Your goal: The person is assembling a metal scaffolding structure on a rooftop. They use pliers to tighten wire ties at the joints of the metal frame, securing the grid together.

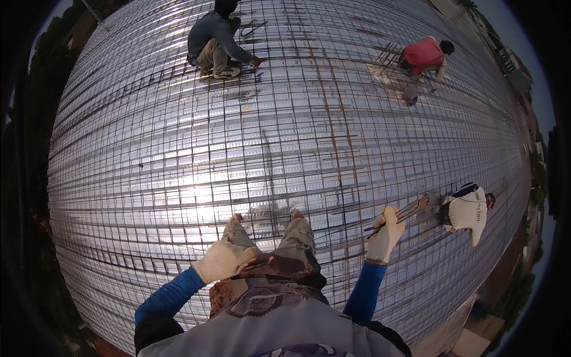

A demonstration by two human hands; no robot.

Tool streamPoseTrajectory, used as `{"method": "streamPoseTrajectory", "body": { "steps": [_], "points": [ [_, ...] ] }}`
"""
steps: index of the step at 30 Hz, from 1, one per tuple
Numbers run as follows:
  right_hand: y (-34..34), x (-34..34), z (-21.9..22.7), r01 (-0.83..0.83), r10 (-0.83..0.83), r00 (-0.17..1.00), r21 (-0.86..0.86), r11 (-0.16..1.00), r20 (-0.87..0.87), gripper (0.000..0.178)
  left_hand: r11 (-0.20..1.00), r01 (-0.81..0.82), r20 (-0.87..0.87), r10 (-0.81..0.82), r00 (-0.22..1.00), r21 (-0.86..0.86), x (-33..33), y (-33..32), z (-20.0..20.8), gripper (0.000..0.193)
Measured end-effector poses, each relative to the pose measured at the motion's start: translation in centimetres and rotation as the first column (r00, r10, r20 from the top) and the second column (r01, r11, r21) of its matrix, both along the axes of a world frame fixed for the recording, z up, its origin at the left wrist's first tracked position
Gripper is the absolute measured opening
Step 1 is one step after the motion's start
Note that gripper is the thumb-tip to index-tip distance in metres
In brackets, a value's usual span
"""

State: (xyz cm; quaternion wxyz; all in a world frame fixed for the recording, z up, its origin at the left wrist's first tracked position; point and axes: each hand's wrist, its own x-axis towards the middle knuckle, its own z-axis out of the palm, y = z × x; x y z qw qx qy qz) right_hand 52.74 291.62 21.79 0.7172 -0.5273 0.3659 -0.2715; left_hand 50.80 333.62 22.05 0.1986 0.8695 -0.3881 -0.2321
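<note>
My right hand (385,237), in a pale work glove, is raised to the right of my legs. It is closed round the handles of a pair of pincers (410,210), whose rounded, rust-coloured head points away to the upper right. My left hand (225,260), gloved too, is at my left thigh beside a brown patterned cloth (275,266) at my waist. Its fingers are curled in, and whatever they may hold is hidden. Beneath me, a grid of steel reinforcing bars (285,152) lies over shiny ribbed metal decking (178,149).
At the far left a person in a dark top (214,44) squats, reaching to the bars. A person in red (423,56) crouches at the far right near upright bar ends (388,53). Close on my right is a person in a white top (467,211). The deck's edge (458,312) runs along the right.
</note>
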Motion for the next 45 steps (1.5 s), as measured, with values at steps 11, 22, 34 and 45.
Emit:
{"method": "streamPoseTrajectory", "body": {
  "steps": [11, 22, 34, 45],
  "points": [
    [11.6, -7.6, 2.6, 0.238, -0.245, 0.969, -0.184, 0.954, -0.013, 0.01, 0.999, 0.02, -0.037, -0.021, 0.999, -0.035, 3.4, 12.5, -1.6, 0.021],
    [24.2, -26.2, 4.0, 0.691, -0.727, 0.685, -0.274, 0.669, -0.045, 0.011, 0.849, 0.509, -0.054, -0.52, 0.852, -0.139, 7.1, 15.4, -2.9, 0.017],
    [41.1, -40.1, -0.2, 0.949, -0.955, 0.154, -0.231, 0.214, -0.252, 0.005, 0.507, 0.858, -0.121, -0.849, 0.514, 0.088, 10.8, 13.5, -5.2, 0.019],
    [57.3, -47.0, -3.7, 0.985, -0.916, -0.063, -0.174, 0.007, -0.396, 0.007, 0.035, 0.931, -0.084, -0.994, 0.07, 0.362, 9.6, 11.7, -7.7, 0.023]
  ]
}}
